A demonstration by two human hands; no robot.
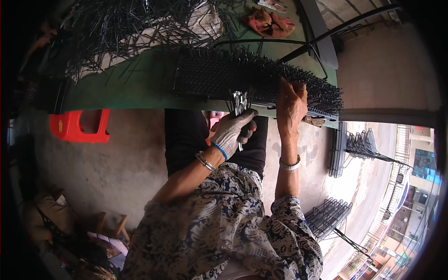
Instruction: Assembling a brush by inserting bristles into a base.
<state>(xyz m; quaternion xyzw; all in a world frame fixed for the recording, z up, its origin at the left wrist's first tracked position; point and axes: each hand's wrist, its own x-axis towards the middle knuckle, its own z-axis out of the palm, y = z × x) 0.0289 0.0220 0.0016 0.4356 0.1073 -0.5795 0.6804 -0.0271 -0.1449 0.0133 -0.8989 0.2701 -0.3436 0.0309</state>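
Observation:
My left hand (231, 132), in a pale knit glove with darkened fingers, is closed round a bundle of thin dark strips (240, 100) with shiny faces. The bundle stands upright out of the fist, just before the table's front edge. My bare right hand (292, 106) is at the front of a long black block (200, 74) full of small holes. Its fingers are pinched together; what they hold, if anything, is too small to make out. Rows of short black pieces (308, 84) stick up from the block's back and right part, around my right fingertips.
On the green table (126, 91), a heap of loose black strips (126, 28) lies over pale cloth at the far left. A reddish cloth (268, 22) lies at the back. Black bent bars (345, 30) arch over the right side. A red stool (79, 126) stands below left; wire racks (338, 149) stand right.

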